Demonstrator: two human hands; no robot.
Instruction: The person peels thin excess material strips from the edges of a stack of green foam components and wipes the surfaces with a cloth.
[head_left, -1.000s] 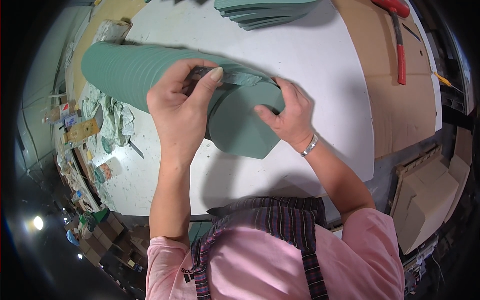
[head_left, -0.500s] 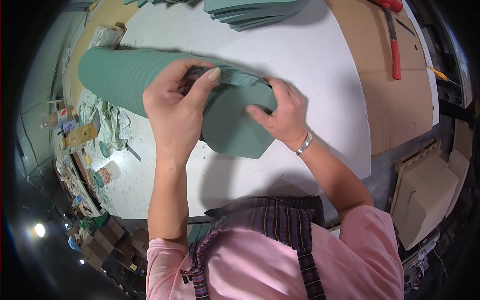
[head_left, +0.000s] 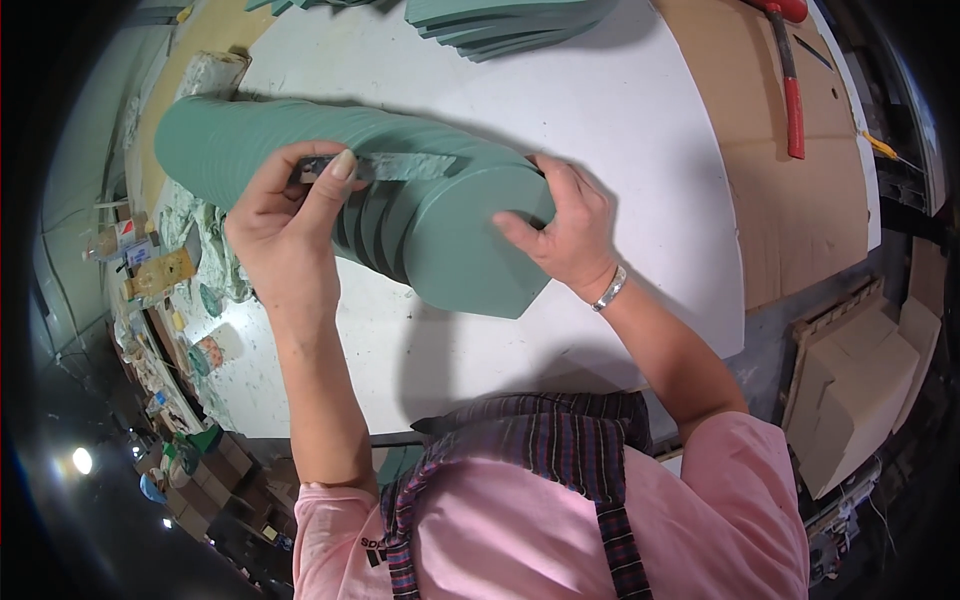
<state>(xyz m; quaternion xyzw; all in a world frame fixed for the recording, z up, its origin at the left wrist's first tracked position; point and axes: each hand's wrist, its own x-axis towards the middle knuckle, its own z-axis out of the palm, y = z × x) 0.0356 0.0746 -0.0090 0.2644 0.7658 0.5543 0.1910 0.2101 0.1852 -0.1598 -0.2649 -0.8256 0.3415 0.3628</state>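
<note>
Got a big white table (head_left: 640,110) here, with a cardboard sheet (head_left: 785,210) along its right side. Also got a long row of green pieces (head_left: 400,140) lying diagonally across the table, stacked face to face, kinda fanned near the front end. Up top, a fanned green stack (head_left: 510,25), partly out of view. Over on the cardboard, a hammer (head_left: 790,105). Gripping the row's near end with the right hand (head_left: 570,225), thumb on the flat face. Pinching a smeared blade (head_left: 410,166) in the left hand (head_left: 290,215) over the row; can't tell if touching. Wearing a silver bracelet (head_left: 610,288), right wrist.
</note>
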